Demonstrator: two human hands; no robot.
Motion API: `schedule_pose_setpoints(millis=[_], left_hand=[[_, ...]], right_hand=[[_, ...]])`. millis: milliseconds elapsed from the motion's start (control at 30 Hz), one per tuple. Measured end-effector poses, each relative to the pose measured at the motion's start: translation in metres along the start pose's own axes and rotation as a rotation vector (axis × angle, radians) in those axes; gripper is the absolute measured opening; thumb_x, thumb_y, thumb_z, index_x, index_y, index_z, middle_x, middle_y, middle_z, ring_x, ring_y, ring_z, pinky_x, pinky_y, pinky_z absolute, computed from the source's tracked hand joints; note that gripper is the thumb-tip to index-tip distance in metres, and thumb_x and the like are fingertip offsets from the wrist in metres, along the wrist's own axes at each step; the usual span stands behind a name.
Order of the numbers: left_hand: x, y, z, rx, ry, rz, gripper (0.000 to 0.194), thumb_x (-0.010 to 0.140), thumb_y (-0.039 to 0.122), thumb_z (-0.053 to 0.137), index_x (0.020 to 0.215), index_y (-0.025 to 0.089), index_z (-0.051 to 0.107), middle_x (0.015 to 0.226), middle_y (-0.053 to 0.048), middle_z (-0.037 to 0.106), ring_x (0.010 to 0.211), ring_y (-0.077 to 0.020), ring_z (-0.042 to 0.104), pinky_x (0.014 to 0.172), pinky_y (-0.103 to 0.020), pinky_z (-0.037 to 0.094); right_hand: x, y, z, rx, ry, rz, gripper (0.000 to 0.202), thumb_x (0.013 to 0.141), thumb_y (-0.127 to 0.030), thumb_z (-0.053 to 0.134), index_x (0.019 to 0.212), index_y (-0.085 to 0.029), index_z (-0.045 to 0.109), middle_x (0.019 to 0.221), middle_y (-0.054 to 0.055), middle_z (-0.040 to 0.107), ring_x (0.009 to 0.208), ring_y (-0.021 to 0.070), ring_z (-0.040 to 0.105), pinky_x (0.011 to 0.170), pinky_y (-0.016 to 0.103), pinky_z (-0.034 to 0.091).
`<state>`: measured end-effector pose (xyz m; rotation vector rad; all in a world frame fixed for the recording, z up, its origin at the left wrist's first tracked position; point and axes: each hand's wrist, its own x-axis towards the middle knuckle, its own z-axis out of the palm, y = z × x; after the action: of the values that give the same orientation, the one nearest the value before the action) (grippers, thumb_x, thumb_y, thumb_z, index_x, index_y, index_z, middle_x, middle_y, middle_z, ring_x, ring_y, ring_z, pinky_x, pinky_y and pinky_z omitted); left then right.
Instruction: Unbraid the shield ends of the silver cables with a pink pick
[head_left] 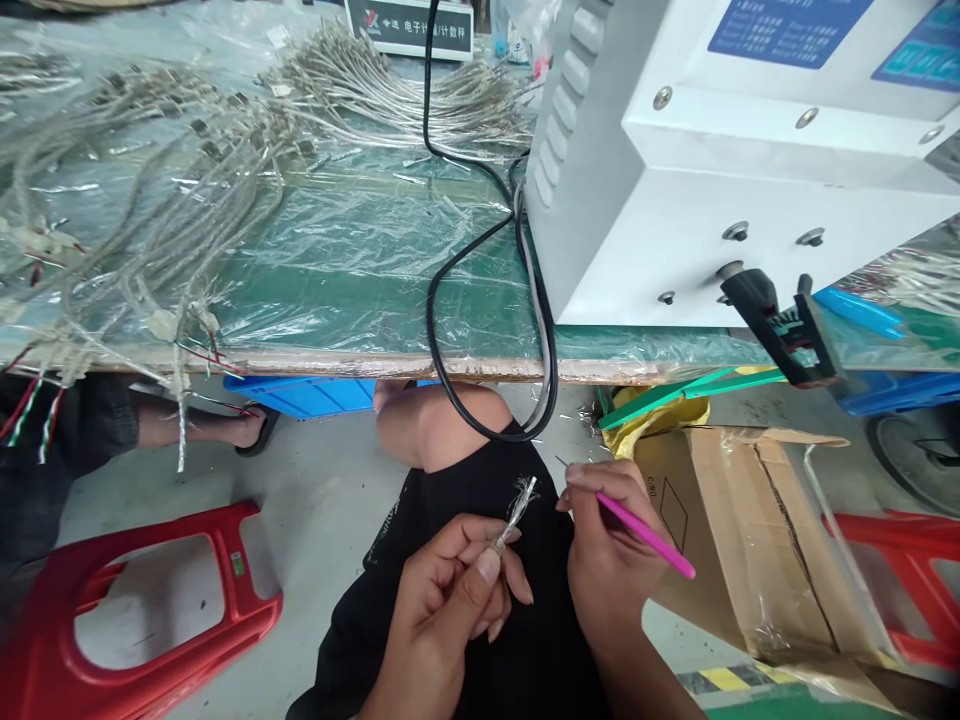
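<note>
Between the thumb and fingers of my left hand is the end of a cable, its silvery braided shield frayed into loose strands at the tip. My right hand grips a thin tool with a pink handle and a fine metal point, held like a pen; its exact kind is not clear. The metal point is to the right of the frayed cable end, apart from it. Both hands are above my lap, below the table edge. The rest of the held cable is hidden by my left hand.
Bundles of grey braided cables lie on the film-covered green table. A white machine stands at right, with black cords looping over the edge. A cardboard box and red stools are below. Another person's leg shows at left.
</note>
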<state>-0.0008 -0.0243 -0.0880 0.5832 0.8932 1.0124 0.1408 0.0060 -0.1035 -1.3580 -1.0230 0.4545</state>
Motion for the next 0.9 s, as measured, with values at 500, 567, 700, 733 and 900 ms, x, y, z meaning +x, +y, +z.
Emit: schedule_pose_setpoints(millis=[500, 567, 700, 733, 900], left_hand=[[-0.004, -0.004, 0.008, -0.074, -0.014, 0.069, 0.019, 0.095, 0.036, 0.062, 0.089, 0.021, 0.051, 0.06, 0.005, 0.055, 0.046, -0.0058, 0.03, 0.047, -0.021, 0.025], [-0.006, -0.004, 0.01, -0.081, 0.0, 0.066, 0.021, 0.094, 0.037, 0.064, 0.089, 0.021, 0.053, 0.057, 0.008, 0.045, 0.046, -0.0058, 0.03, 0.048, -0.021, 0.023], [-0.007, -0.004, 0.011, -0.121, -0.01, 0.057, 0.021, 0.094, 0.037, 0.064, 0.089, 0.022, 0.051, 0.057, 0.008, 0.044, 0.047, -0.0058, 0.028, 0.048, -0.022, 0.02], [-0.007, -0.005, 0.011, -0.136, -0.019, 0.057, 0.02, 0.094, 0.037, 0.064, 0.089, 0.022, 0.05, 0.058, 0.007, 0.048, 0.046, -0.006, 0.029, 0.048, -0.022, 0.02], [-0.008, -0.005, 0.01, -0.186, -0.04, 0.065, 0.018, 0.095, 0.034, 0.062, 0.089, 0.023, 0.048, 0.06, 0.007, 0.052, 0.046, -0.0061, 0.03, 0.048, -0.022, 0.021]], right_hand=[[-0.022, -0.023, -0.018, -0.021, -0.445, 0.137, 0.01, 0.093, -0.022, 0.059, 0.099, -0.02, 0.067, 0.082, 0.003, 0.057, 0.069, 0.0134, 0.058, 0.053, 0.023, 0.048], [-0.02, -0.029, -0.016, 0.039, -0.511, 0.209, 0.005, 0.091, -0.024, 0.064, 0.091, -0.02, 0.067, 0.078, 0.001, 0.055, 0.063, 0.0117, 0.054, 0.046, 0.02, 0.043], [-0.017, -0.043, -0.011, 0.17, -0.511, 0.355, 0.017, 0.093, -0.026, 0.062, 0.078, -0.019, 0.065, 0.075, -0.001, 0.054, 0.054, 0.0071, 0.048, 0.043, 0.019, 0.037], [-0.017, -0.046, -0.01, 0.204, -0.505, 0.381, 0.019, 0.094, -0.027, 0.061, 0.077, -0.019, 0.065, 0.074, -0.001, 0.053, 0.052, 0.0064, 0.047, 0.044, 0.019, 0.037], [-0.018, -0.051, -0.009, 0.242, -0.491, 0.447, 0.026, 0.094, -0.032, 0.062, 0.072, -0.018, 0.062, 0.067, -0.003, 0.048, 0.05, 0.0062, 0.044, 0.045, 0.019, 0.038]])
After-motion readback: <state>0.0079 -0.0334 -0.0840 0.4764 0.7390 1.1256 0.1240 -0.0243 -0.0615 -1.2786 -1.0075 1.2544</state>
